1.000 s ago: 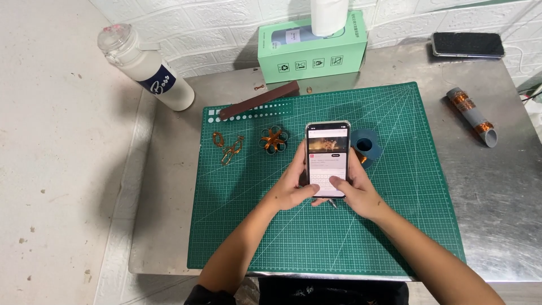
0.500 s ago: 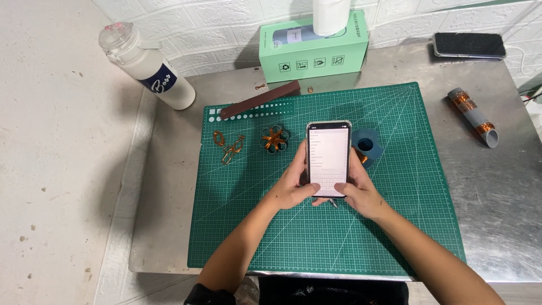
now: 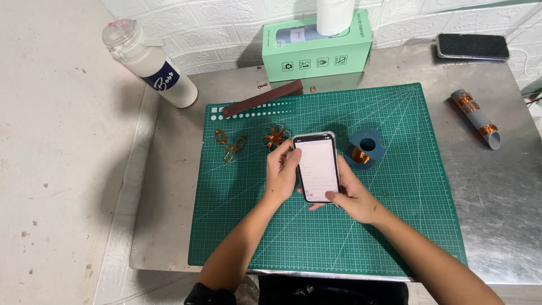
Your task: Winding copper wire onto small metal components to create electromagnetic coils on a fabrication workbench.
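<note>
Green gridded cutting mat point(image 3: 395, 226) on a steel table point(image 3: 502, 214); above its centre a smartphone point(image 3: 316, 167), screen lit, clasped by left hand point(image 3: 280, 172) along its left edge and right hand point(image 3: 353, 197) under its lower right corner. Copper-wire spool point(image 3: 364, 149) just right of the phone; copper coil point(image 3: 275, 136) and wire loops point(image 3: 228, 145) to its left; white bottle point(image 3: 148, 62) well apart.

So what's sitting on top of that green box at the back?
A white cylinder stands upright on the green box; its top is cut off by the picture's edge. What the box holds cannot be seen.
</note>
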